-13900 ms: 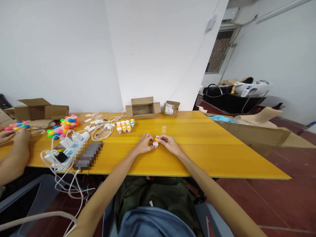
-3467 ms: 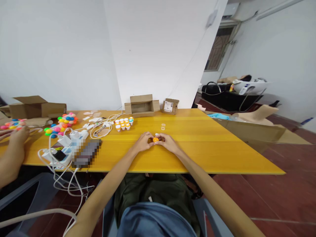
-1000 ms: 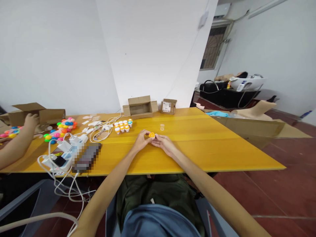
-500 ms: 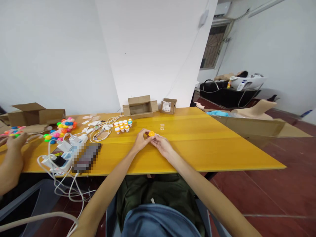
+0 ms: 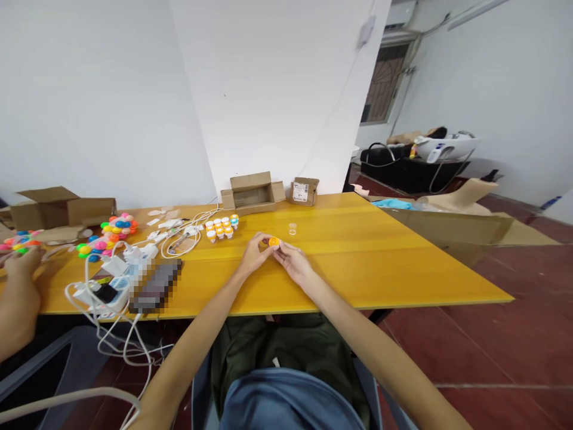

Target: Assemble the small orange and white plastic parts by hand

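Note:
A small round orange piece (image 5: 274, 241) is pinched between my two hands above the table. My left hand (image 5: 256, 253) closes on it from the left with bent fingers, and my right hand (image 5: 292, 263) grips it from the right. The fingers cover most of its sides, so only its orange face shows. Just beyond my right hand, a small clear plastic cup-like piece (image 5: 292, 229) stands on the table. Farther left, several small white pieces with orange tops (image 5: 219, 229) are grouped together, one with a blue top (image 5: 234, 221).
Open cardboard box (image 5: 253, 194) and smaller box (image 5: 305, 192) stand by the wall. To the left are a power strip (image 5: 117, 292), white cables, a blurred-out dark device (image 5: 156, 285) and colourful balls (image 5: 119, 224). Another person's hand (image 5: 23, 263) is at far left.
The whole view has shifted slightly. My hands stay together on the orange piece, whose face has tilted a little. The other person's hand at far left has moved slightly.

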The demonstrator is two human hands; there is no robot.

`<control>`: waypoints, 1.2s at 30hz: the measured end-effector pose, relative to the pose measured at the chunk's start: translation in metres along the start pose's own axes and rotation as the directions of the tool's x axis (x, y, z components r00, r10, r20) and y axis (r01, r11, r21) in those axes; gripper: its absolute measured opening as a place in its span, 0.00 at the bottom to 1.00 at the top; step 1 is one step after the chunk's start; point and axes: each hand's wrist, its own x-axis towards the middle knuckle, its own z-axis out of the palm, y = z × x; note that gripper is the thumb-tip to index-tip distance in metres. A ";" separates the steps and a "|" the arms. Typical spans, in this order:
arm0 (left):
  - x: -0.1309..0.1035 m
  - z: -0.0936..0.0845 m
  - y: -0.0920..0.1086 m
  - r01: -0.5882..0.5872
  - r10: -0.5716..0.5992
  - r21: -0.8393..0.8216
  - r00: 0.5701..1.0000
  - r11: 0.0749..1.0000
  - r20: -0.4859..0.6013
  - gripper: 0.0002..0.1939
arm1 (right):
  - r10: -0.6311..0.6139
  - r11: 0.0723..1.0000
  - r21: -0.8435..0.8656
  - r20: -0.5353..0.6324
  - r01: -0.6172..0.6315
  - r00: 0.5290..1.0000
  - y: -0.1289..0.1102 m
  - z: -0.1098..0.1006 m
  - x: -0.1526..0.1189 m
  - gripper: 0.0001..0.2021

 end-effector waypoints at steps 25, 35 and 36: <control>0.001 0.000 -0.004 -0.080 0.080 0.009 0.996 0.997 -0.026 0.08 | 0.008 1.000 0.010 -0.012 -0.008 1.000 0.001 0.002 -0.003 0.05; -0.001 0.001 -0.002 -0.059 0.059 0.013 0.998 0.998 -0.034 0.08 | -0.001 1.000 -0.006 -0.012 0.001 1.000 -0.001 0.004 -0.005 0.05; -0.001 0.001 -0.002 -0.052 0.053 0.006 0.998 0.999 -0.027 0.08 | 0.005 1.000 -0.011 -0.011 -0.006 1.000 -0.002 0.005 -0.006 0.05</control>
